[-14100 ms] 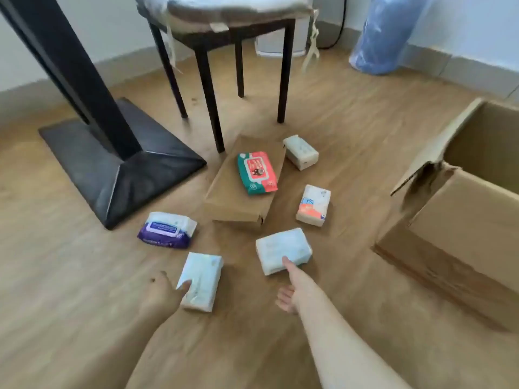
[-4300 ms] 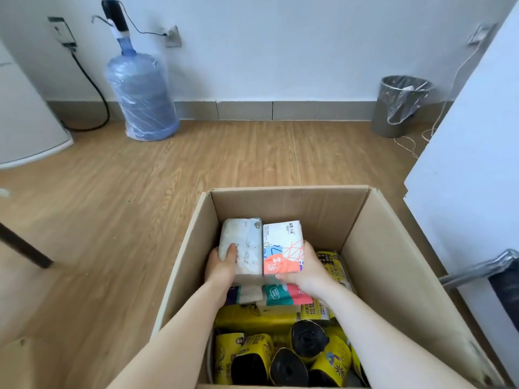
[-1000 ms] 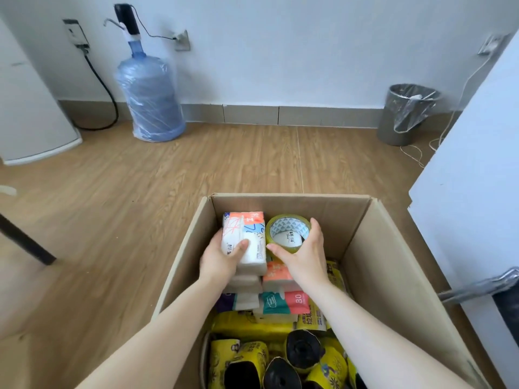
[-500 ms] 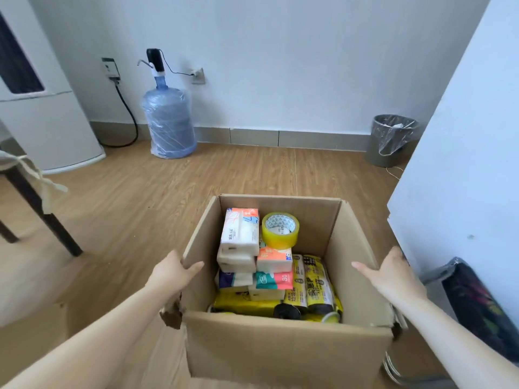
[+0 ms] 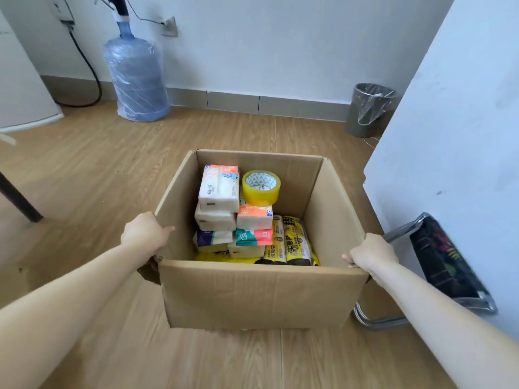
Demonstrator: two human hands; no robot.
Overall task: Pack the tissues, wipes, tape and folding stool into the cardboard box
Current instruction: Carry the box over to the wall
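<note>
An open cardboard box (image 5: 261, 296) stands on the wood floor in front of me. Inside, tissue packs (image 5: 219, 189) are stacked at the back left, with wipes packs (image 5: 252, 237) under them. A yellow tape roll (image 5: 261, 188) rests on an orange-and-white tissue pack (image 5: 254, 219). Yellow bag rolls (image 5: 296, 242) lie at the bottom right. My left hand (image 5: 144, 231) grips the box's left rim. My right hand (image 5: 370, 254) grips the right rim. A folded stool (image 5: 441, 262) with a chrome frame and dark seat leans against the white panel right of the box.
A blue water bottle (image 5: 136, 77) with a pump stands by the far wall. A grey bin (image 5: 368, 108) lined with a bag sits at the back right. A white panel (image 5: 455, 136) rises on the right. A dark chair leg (image 5: 19, 200) stands at the left.
Both hands left the tissue pack and tape inside the box, moved out to its sides, and now clasp the left and right rims.
</note>
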